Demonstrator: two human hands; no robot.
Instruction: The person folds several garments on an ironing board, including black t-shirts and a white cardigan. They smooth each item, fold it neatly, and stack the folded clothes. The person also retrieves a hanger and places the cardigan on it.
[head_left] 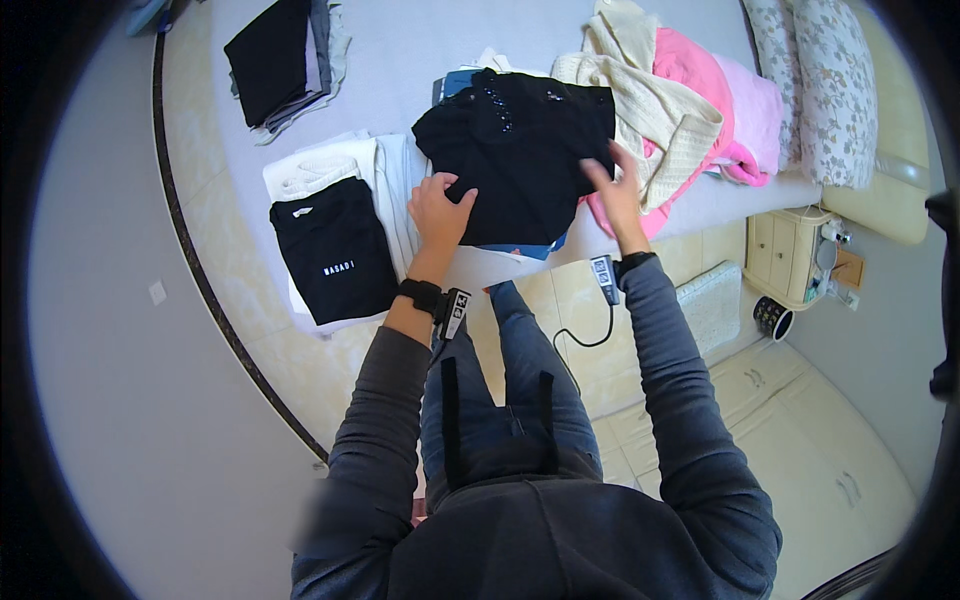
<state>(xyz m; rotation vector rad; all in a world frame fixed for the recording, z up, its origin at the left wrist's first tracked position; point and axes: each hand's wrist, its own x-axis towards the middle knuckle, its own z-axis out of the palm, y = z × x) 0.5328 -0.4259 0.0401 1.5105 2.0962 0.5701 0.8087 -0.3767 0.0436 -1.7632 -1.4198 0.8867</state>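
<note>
A black short-sleeved top [520,165] lies spread on a small stack of clothes on the bed, with dark shiny beading near its neckline. My left hand [438,210] is at the top's lower left edge, thumb and fingers apart and holding nothing that I can see. By its right edge is my right hand [618,195], slightly blurred, thumb apart from the fingers and nothing in it. Blue and white cloth [525,250] peeks out from under the top.
A folded black shirt [335,250] tops a pile of white clothes [320,172] at the left. Farther back lies a dark folded stack [272,60]. Cream knitwear [660,115] and pink clothes [695,75] are heaped right, near patterned pillows [838,90]. A bedside cabinet [780,255] stands beyond.
</note>
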